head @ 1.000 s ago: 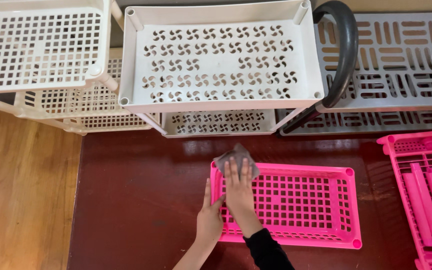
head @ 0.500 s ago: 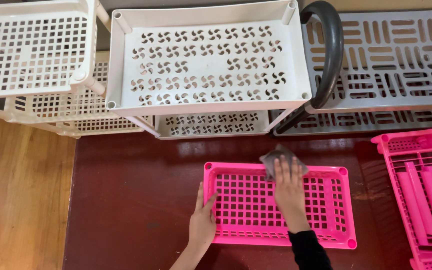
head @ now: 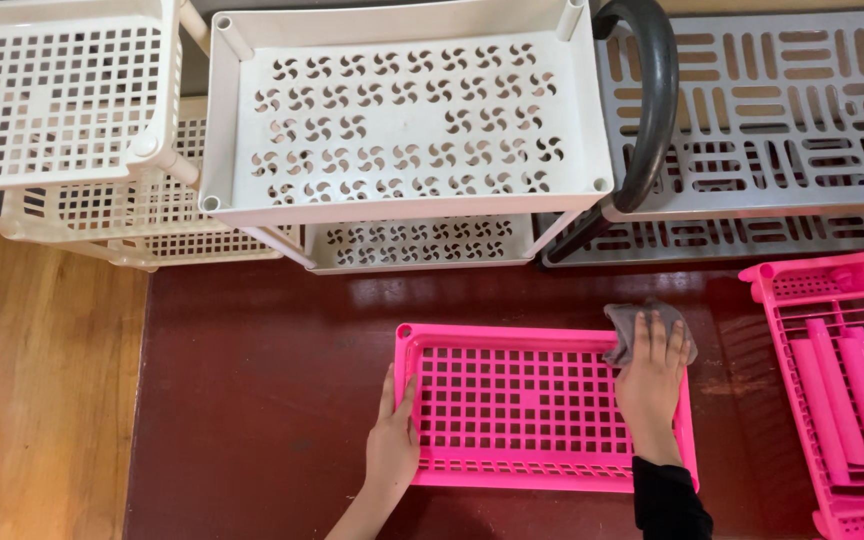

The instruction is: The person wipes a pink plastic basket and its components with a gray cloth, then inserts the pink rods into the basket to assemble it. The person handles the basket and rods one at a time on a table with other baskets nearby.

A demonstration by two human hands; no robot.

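Observation:
A bright pink plastic tray (head: 522,410) with a grid bottom lies flat on the dark red table (head: 252,400). My left hand (head: 394,440) rests flat on the tray's left rim, fingers apart, steadying it. Over the tray's far right corner, my right hand (head: 652,380) presses a small grey cloth (head: 627,325) onto the rim. The cloth is mostly under my fingers. A black sleeve covers my right wrist.
A white shelf rack (head: 402,110) with pinwheel cut-outs stands behind the tray, another white grid rack (head: 52,90) at far left, a grey slotted rack (head: 782,120) with a black handle (head: 657,90) at back right. A second pink tray with pink tubes (head: 842,380) sits at right. Wooden floor (head: 42,400) at left.
My right hand has slid the grey cloth along the tray's far rim from the left corner to the right corner. My left hand stays on the left rim.

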